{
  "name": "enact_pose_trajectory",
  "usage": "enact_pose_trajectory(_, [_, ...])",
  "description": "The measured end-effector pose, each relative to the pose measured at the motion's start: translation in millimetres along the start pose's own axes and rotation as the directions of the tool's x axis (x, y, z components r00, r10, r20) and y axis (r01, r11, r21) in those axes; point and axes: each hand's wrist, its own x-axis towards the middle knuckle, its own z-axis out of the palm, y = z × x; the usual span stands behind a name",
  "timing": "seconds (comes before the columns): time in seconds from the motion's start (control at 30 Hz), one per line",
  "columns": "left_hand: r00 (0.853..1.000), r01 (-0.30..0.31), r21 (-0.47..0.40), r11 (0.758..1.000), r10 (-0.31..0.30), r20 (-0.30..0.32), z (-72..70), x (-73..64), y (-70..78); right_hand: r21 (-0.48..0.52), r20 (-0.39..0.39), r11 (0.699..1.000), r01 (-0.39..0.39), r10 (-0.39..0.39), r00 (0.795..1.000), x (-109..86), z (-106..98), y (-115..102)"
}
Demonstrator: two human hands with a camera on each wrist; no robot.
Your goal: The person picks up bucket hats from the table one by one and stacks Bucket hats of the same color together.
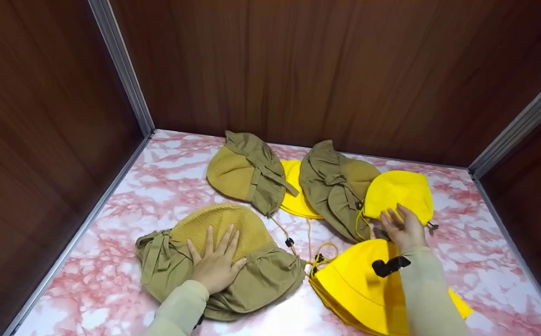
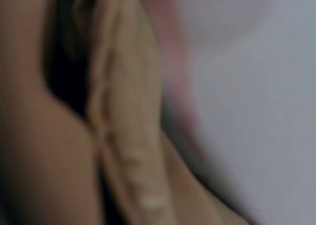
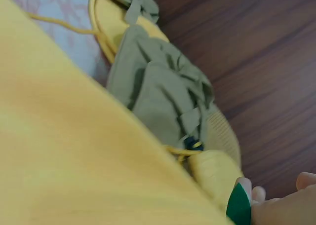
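Note:
My left hand [image 1: 218,268] lies with fingers spread on the mustard mesh crown of the large olive sun hat [image 1: 256,289] at the front left. Blurred folds of its fabric [image 2: 133,106] fill part of the left wrist view. On the right, my right hand [image 1: 405,227] has its fingers loosely bent at the lower edge of a small yellow hat [image 1: 398,191]. Below that hand is a larger yellow bucket hat [image 1: 359,280], partly covered by the forearm. A green leaf-shaped piece [image 3: 239,205] shows beside the right fingers in the right wrist view.
Toward the back lie two more olive hats, one on the left [image 1: 247,170] and one on the right [image 1: 335,186], with a yellow hat [image 1: 293,205] partly hidden between them. Cords with black toggles [image 1: 289,242] trail across the pink marbled table [image 1: 107,252]. Brown wood panels [image 1: 298,70] enclose it.

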Motion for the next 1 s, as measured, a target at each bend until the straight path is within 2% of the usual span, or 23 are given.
enact_pose_trajectory(0.07, [1.0,0.003,0.0,1.0,-0.003,-0.002,-0.7,-0.6,-0.2,0.021,-0.032,0.999,-0.03,0.031,0.999,5.7,-4,1])
enact_pose_trajectory(0.23, [1.0,0.005,0.001,1.0,-0.005,-0.005,-0.4,-1.4,-0.3,0.025,-0.054,0.996,-0.088,0.089,0.995,14.3,-13,6])
enact_pose_trajectory(0.4, [1.0,-0.005,-0.009,1.0,0.005,-0.005,0.8,-1.6,-0.9,0.018,-0.097,0.996,-0.093,0.094,0.991,21.8,-19,10])
enact_pose_trajectory(0.6, [1.0,-0.022,-0.012,1.0,0.022,-0.002,-1.5,-2.3,-0.4,0.093,-0.068,0.986,-0.136,0.142,0.987,32.5,-21,9])
enact_pose_trajectory(0.7, [1.0,-0.019,-0.009,1.0,0.019,0.006,-3.4,-2.3,-0.1,0.092,-0.062,0.984,-0.151,0.157,0.986,35.5,-21,8])
enact_pose_trajectory(0.8, [1.0,-0.014,-0.006,1.0,0.014,0.015,-7.4,-0.9,2.3,0.065,-0.051,0.987,-0.145,0.149,0.988,34.3,-21,7])
enact_pose_trajectory(0.93, [1.0,-0.001,-0.014,1.0,0.002,0.023,-13.7,-0.1,6.0,0.028,-0.036,0.995,-0.095,0.096,0.995,30.5,-20,7])
enact_pose_trajectory(1.0, [0.999,0.007,-0.026,1.0,-0.006,0.031,-18.3,0.0,8.7,0.062,-0.034,0.996,-0.07,0.073,0.997,29.8,-19,6])
